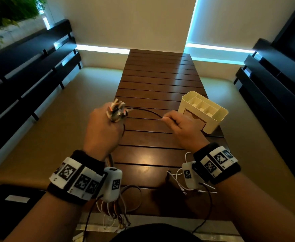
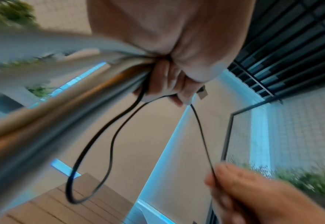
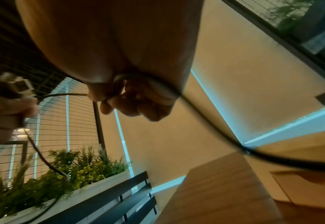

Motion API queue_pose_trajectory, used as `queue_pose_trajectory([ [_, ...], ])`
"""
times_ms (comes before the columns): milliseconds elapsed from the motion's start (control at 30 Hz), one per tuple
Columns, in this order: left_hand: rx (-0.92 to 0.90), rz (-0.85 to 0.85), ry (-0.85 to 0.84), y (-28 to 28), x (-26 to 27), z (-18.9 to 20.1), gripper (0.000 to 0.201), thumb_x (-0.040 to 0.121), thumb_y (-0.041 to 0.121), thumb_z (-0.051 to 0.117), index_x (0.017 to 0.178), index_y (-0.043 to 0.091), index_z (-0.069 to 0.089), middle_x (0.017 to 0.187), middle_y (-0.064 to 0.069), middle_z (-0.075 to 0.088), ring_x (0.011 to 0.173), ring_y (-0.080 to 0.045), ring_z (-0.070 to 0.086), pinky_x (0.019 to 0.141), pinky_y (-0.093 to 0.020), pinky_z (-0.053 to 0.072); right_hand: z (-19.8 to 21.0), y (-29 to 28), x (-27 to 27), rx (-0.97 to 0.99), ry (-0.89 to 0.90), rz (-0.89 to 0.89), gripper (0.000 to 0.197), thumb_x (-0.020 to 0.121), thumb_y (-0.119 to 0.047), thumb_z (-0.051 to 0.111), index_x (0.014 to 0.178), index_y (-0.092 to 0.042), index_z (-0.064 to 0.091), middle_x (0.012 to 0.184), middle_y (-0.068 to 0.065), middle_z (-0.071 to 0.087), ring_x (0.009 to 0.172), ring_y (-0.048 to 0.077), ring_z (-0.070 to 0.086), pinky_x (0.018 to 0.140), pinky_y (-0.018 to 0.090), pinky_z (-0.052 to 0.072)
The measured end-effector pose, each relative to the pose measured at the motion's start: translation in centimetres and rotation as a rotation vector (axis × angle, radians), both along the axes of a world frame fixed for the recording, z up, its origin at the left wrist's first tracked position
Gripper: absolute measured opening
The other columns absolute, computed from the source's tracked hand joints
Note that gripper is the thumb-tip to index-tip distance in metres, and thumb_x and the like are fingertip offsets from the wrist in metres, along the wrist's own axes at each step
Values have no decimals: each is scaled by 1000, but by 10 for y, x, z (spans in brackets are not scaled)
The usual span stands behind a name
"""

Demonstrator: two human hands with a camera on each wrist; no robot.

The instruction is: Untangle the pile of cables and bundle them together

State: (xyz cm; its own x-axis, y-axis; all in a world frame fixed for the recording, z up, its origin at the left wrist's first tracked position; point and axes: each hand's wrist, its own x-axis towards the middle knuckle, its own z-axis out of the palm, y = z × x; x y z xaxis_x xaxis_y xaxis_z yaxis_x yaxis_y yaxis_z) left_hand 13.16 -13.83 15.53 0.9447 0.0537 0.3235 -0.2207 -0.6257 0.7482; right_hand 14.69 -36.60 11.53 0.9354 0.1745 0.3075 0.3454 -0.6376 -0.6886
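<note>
A: In the head view, what do the hands hold?

B: The left hand is closed around a bundle of cables, whose plug ends poke out above the fist at the left edge of the desk; the right hand pinches a thin black cable that arcs across from the bundle; how the strands cross inside the fist is hidden.

A: And nearer the body?

B: Loose cable ends hang off the near edge of the desk, partly covered by the left wrist; white leads lie beside the right wrist, too tangled to count; a cream organiser stands on the right, behind the right hand.

A: Does the left wrist view add anything?

B: The cables are a blurred streak at its left; but the black cable shows a hanging loop there, and a metal plug peeks past the curled fingers; the right hand's fingers nip the strand.

A: The right wrist view?

B: Dim; the fingers curl over the black cable, which runs off the right edge; the left hand is cut off at the left.
</note>
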Motion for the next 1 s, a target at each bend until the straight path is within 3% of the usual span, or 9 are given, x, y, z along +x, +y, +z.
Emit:
queue_pose_trajectory([
  [100,-1,39,50,10,2,-2,22,95,20,62,75,11,60,67,-7,60,57,-22,52,49,-35,40,0,-5,2,53,140,-100,13,102,-30,50,94,-27,59,73,-11,56,65,-3,52,59,10,38],
  [267,208,-187,351,10,3,-12,27,94,18,63,68,16,56,64,-2,55,55,-17,45,52,-29,31,9,-6,9,-28,137,-121,11,102,-32,50,99,-27,59,85,-14,57,80,0,52,66,15,35],
  [400,242,-126,219,6,4,-11,24,93,14,61,70,17,54,66,-1,56,60,-19,51,53,-33,38,-5,-8,16,-321,123,-82,19,103,-25,47,108,-18,64,100,-6,55,91,8,50,72,12,32],
  [500,265,-134,85,-5,1,-5,21,90,6,58,76,20,54,70,4,57,63,-16,52,54,-32,38,-16,-1,16,-438,144,-56,21,103,-25,45,111,-15,62,103,-3,52,94,15,51,80,24,41],
  [600,249,-252,27,-20,1,-6,13,91,9,59,89,22,61,79,5,63,72,-17,57,62,-33,44,-13,12,12,-387,41,40,17,101,-24,50,108,-15,63,96,-7,45,81,9,47,71,19,39],
  [667,270,-303,43,-25,6,-9,13,91,12,59,86,25,58,78,4,63,73,-22,57,63,-37,47,-5,20,8,-334,-59,102,15,100,-20,52,108,-12,63,93,-9,41,72,6,42,64,14,35],
  [800,338,-331,101,-22,16,-8,17,94,17,58,78,20,53,72,2,58,69,-23,55,60,-36,42,4,23,4,-184,-212,137,17,99,-18,51,106,-11,64,93,-11,44,74,5,44,68,8,37],
  [933,137,-207,2,-7,14,0,20,93,16,61,74,18,56,64,5,55,54,-4,47,49,-16,31,1,13,2,-8,-44,54,10,102,-23,49,97,-22,57,79,-14,50,71,-1,50,64,9,39],
  [1000,-20,-122,6,1,15,4,19,93,17,63,76,9,63,63,-4,58,51,-8,43,48,-21,32,-5,6,3,86,82,2,15,103,-28,46,95,-21,57,72,-8,54,62,1,50,58,14,40],
])
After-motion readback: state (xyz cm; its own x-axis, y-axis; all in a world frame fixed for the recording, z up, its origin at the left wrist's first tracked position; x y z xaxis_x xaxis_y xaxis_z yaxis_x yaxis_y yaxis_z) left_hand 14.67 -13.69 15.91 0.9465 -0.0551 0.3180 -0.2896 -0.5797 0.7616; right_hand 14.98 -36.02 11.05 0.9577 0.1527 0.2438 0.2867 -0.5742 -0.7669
